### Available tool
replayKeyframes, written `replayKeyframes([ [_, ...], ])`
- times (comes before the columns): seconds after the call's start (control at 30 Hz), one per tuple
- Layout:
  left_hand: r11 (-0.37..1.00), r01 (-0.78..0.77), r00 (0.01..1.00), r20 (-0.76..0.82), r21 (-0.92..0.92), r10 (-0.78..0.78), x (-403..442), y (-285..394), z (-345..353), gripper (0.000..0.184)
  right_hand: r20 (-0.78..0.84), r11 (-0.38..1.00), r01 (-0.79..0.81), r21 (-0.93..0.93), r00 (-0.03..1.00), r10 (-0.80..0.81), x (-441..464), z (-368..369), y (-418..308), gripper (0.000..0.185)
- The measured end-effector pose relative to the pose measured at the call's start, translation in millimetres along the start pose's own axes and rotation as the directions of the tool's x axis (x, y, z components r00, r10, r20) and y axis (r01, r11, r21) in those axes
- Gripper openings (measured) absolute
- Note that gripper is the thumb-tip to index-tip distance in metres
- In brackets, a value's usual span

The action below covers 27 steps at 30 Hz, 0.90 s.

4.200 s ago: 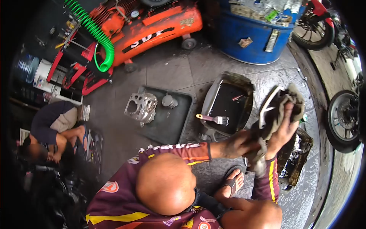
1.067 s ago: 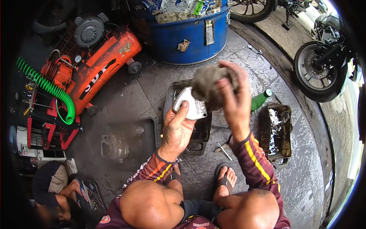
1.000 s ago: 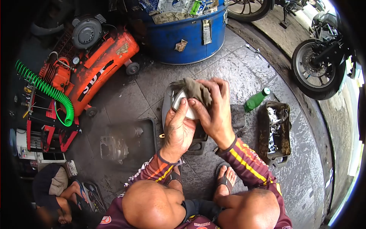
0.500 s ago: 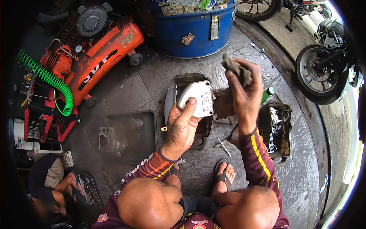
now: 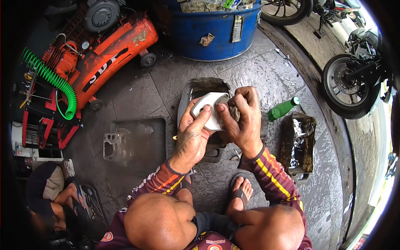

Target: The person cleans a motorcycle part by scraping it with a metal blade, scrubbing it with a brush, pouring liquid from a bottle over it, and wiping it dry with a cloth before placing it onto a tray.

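My left hand (image 5: 191,141) grips a pale metal cover (image 5: 203,103) with embossed letters, its thumb lying on the cover's face. My right hand (image 5: 246,123) is closed around a grey-brown rag (image 5: 223,100) at the cover's right side, with its thumb on the face. Fingers hide most of the rag and part of the lettering. Both hands are above a dark plastic container (image 5: 207,83), whose contents are largely covered by the hands and the cover.
Left of the hands, a black tray (image 5: 155,166) holds a metal engine casting (image 5: 118,143). To the right are a green bottle (image 5: 283,109) and a grimy bin (image 5: 309,152) of small metal parts. An orange compressor (image 5: 121,52), blue drum (image 5: 216,35) and motorcycle (image 5: 350,83) stand farther off.
My right hand has come down and left, bringing the rag from beside the cover onto it. My left hand still holds the cover, which has shifted slightly.
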<state>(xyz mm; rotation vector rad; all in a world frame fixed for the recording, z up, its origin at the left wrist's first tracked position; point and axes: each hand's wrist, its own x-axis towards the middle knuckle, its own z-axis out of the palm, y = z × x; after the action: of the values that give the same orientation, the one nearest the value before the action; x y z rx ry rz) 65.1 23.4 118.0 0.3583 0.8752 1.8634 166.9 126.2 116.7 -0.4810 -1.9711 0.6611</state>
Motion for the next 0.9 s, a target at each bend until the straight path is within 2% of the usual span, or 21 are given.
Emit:
replayKeyframes([
  [0.1, 0.999, 0.047, 0.999, 0.004, -0.022, -0.047, -3.2, -0.9, -2.2, 0.028, -0.024, 0.989, -0.145, -0.030, 0.989, 0.144, 5.5, -1.7, 8.5, 0.026],
  [0.27, 0.999, -0.022, 0.999, -0.027, 0.044, 0.023, -3.9, 3.5, -4.6, 0.027, 0.117, 1.000, -0.027, 0.002, 0.993, 0.027, -22.0, 1.4, -9.8, 0.025],
  [0.37, 1.000, 0.022, 0.999, -0.031, 0.005, -0.022, -6.3, -7.5, -8.9, 0.027, 0.036, 0.992, -0.117, -0.057, 0.992, 0.119, -9.0, 3.4, 0.1, 0.023],
  [0.4, 0.998, 0.062, 0.997, -0.042, -0.006, -0.063, -10.1, -10.6, -8.3, 0.027, -0.011, 0.989, -0.149, -0.021, 0.989, 0.148, -1.7, 4.2, 4.2, 0.023],
  [0.5, 0.999, 0.034, 0.997, -0.063, -0.026, -0.035, -8.2, -2.6, -0.8, 0.027, 0.051, 0.991, -0.131, -0.017, 0.990, 0.132, -13.0, 1.8, -7.5, 0.024],
  [0.53, 0.999, 0.025, 0.998, -0.060, -0.026, -0.026, -8.8, -1.3, -2.2, 0.027, 0.081, 0.997, -0.082, 0.000, 0.993, 0.082, -23.2, 3.5, -9.8, 0.024],
  [0.6, 1.000, 0.029, 0.997, -0.078, 0.012, -0.028, -9.0, -4.6, -11.1, 0.027, 0.102, 0.991, -0.132, 0.004, 0.986, 0.131, -34.2, 6.3, -9.2, 0.024],
  [0.67, 0.997, 0.074, 0.996, -0.044, 0.001, -0.074, -9.9, -10.9, -13.4, 0.028, 0.038, 0.992, -0.110, -0.066, 0.993, 0.113, -17.0, 5.0, 2.7, 0.025],
  [0.73, 0.990, 0.137, 0.988, 0.061, 0.033, -0.139, -20.6, -7.3, 1.3, 0.028, -0.054, 0.966, -0.179, -0.189, 0.984, 0.172, 12.0, -2.7, 41.1, 0.024],
  [0.77, 0.996, 0.092, 0.991, 0.092, 0.016, -0.093, -20.4, -3.0, 7.2, 0.028, -0.125, 0.943, -0.292, -0.161, 0.954, 0.274, 19.6, -11.5, 64.4, 0.025],
  [0.8, 0.996, 0.082, 0.992, 0.099, 0.024, -0.084, -13.2, 2.3, 5.9, 0.028, -0.248, 0.932, -0.361, -0.037, 0.907, 0.341, 24.8, -23.0, 71.3, 0.025],
  [0.83, 0.998, 0.040, 0.997, 0.067, 0.039, -0.043, -5.9, 7.7, 1.9, 0.030, -0.280, 0.931, -0.357, 0.070, 0.889, 0.362, 30.7, -39.0, 52.3, 0.025],
  [0.87, 0.998, 0.005, 1.000, 0.029, 0.056, -0.006, -4.7, 11.1, -1.5, 0.032, -0.206, 0.962, -0.221, 0.163, 0.946, 0.252, 24.4, -47.0, 34.2, 0.026],
  [0.9, 0.999, 0.043, 0.999, 0.008, -0.006, -0.043, -3.2, 12.3, -0.9, 0.030, -0.127, 0.956, -0.098, 0.275, 0.982, 0.137, 18.5, -54.7, 16.4, 0.027],
])
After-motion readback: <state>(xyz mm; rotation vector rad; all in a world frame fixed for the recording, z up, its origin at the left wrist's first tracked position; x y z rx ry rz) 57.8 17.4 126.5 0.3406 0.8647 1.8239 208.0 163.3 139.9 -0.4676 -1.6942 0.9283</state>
